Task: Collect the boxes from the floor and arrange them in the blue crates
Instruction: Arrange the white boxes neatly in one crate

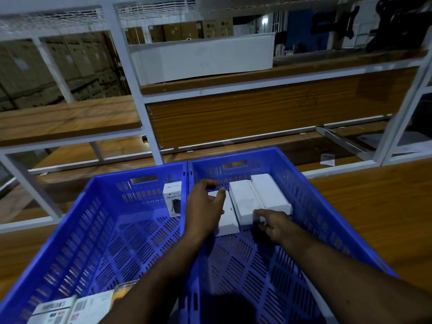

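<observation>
Two blue crates stand side by side on a wooden surface: the left crate (70, 230) and the right crate (327, 218). Three white boxes lie in a row at the far end of the right crate. My left hand (205, 206) grips the leftmost white box (228, 222) from above. My right hand (272, 222) touches the near end of the middle white box (243, 202) with its fingertips. The third white box (271, 192) lies against the right wall. A printed "Halley" box (173, 197) stands upright in the left crate's far right corner.
Several printed boxes (77, 307) lie at the near end of the left crate. A white metal shelving frame (131, 73) with wooden shelves rises behind the crates. A long white box (201, 57) sits on an upper shelf, with cardboard cartons behind.
</observation>
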Motion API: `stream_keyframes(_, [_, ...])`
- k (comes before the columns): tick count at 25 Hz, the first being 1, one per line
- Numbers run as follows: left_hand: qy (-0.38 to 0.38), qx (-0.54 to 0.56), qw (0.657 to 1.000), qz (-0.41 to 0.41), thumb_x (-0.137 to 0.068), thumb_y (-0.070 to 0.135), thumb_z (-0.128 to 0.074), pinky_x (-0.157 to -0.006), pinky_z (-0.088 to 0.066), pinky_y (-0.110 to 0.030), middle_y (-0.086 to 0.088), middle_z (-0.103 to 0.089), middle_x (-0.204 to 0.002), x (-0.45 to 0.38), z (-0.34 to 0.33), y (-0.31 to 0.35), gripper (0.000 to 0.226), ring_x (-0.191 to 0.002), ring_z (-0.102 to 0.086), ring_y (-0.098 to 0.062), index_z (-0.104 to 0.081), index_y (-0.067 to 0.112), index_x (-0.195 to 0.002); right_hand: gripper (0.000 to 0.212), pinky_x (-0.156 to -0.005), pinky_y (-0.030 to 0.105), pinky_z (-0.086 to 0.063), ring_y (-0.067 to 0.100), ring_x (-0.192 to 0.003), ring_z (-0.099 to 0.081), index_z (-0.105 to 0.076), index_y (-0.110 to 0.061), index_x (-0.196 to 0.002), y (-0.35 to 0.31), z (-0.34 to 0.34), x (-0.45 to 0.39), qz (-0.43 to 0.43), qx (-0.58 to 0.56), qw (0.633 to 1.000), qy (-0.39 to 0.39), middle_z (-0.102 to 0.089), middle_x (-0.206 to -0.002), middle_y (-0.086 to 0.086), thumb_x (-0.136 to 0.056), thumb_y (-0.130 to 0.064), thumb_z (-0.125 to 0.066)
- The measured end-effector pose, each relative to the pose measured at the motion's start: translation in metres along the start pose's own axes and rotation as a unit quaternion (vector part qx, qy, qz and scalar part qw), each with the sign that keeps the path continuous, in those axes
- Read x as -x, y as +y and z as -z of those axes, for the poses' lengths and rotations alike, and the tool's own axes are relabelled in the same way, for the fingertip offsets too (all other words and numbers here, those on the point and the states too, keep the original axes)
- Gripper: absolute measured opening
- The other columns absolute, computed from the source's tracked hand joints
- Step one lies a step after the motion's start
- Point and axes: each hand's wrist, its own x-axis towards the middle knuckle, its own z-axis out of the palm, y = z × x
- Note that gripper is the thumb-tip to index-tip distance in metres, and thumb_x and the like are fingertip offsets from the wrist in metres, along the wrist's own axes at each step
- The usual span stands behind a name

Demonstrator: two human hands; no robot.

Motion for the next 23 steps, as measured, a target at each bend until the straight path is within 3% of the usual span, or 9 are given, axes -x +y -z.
stream_keyframes(2, [0.000,0.000,1.000,-0.002,-0.096,0.028,-0.065,-0.061,-0.063,-0.030,-0.004,-0.067,-0.108,0.000,0.000,-0.001,0.022,-0.078,-0.071,-0.012,-0.060,0.017,-0.115,0.027,-0.072,0.037,-0.058,0.026,-0.078,-0.056,-0.061,0.006,-0.107,0.003,-0.004,0.003,-0.024,0.042,0.999,-0.017,-0.055,-0.086,0.011,-0.085,-0.003,-0.072])
stream_keyframes(4, [0.000,0.002,1.000,-0.004,-0.096,0.028,-0.065,-0.062,-0.063,-0.031,-0.004,-0.067,-0.109,0.000,0.000,-0.001,0.023,-0.078,-0.071,-0.011,-0.061,0.016,-0.115,0.008,-0.076,0.041,-0.055,0.024,-0.069,-0.053,-0.060,0.002,-0.088,0.006,-0.009,0.008,-0.052,0.052,0.996,-0.058,-0.053,-0.079,0.012,-0.089,-0.004,-0.066])
stream_keyframes(9, [0.000,0.005,1.000,-0.005,-0.096,0.028,-0.064,-0.063,-0.064,-0.032,-0.004,-0.066,-0.109,0.000,0.000,-0.002,0.022,-0.078,-0.071,-0.011,-0.061,0.017,-0.115,0.021,-0.054,0.029,-0.048,0.021,-0.056,-0.047,-0.056,-0.002,-0.076,0.007,-0.020,0.010,-0.018,0.038,0.994,-0.105,-0.051,-0.068,0.012,-0.096,-0.007,-0.059])
stream_keyframes(11, [-0.002,0.012,1.000,-0.004,-0.096,0.027,-0.064,-0.062,-0.063,-0.029,-0.004,-0.067,-0.108,-0.001,0.000,-0.003,0.021,-0.078,-0.071,-0.012,-0.061,0.017,-0.115,0.018,-0.048,0.026,-0.038,0.021,-0.052,-0.041,-0.052,-0.005,-0.078,0.006,-0.018,0.009,-0.008,0.050,0.992,-0.115,-0.047,-0.068,0.012,-0.095,-0.006,-0.057])
stream_keyframes(15, [-0.003,0.023,1.000,0.003,-0.097,0.026,-0.064,-0.063,-0.063,-0.029,-0.005,-0.069,-0.103,-0.001,0.001,-0.002,0.019,-0.077,-0.071,-0.013,-0.061,0.017,-0.113,0.008,-0.067,0.031,-0.050,0.026,-0.067,-0.054,-0.058,0.004,-0.085,0.003,-0.013,0.009,0.001,0.067,0.993,-0.093,-0.060,-0.078,0.018,-0.093,0.002,-0.058])
stream_keyframes(19, [-0.014,0.014,1.000,-0.010,-0.097,0.026,-0.063,-0.063,-0.063,-0.030,-0.003,-0.068,-0.104,0.002,0.002,0.001,0.017,-0.074,-0.071,-0.012,-0.062,0.017,-0.112,0.014,-0.052,0.025,-0.052,0.024,-0.064,-0.058,-0.061,0.009,-0.102,-0.006,-0.004,0.019,0.017,0.162,0.981,-0.100,-0.062,-0.083,0.018,-0.090,0.002,-0.062])
stream_keyframes(23, [-0.084,-0.046,0.994,-0.057,-0.096,0.029,-0.064,-0.066,-0.063,-0.043,0.006,-0.069,-0.096,0.004,-0.003,-0.001,0.008,-0.074,-0.072,-0.014,-0.064,0.022,-0.100,0.013,-0.054,0.024,-0.054,0.018,-0.062,-0.058,-0.062,0.006,-0.099,-0.027,0.018,0.034,0.055,0.273,0.957,-0.080,-0.061,-0.076,0.014,-0.090,-0.003,-0.065])
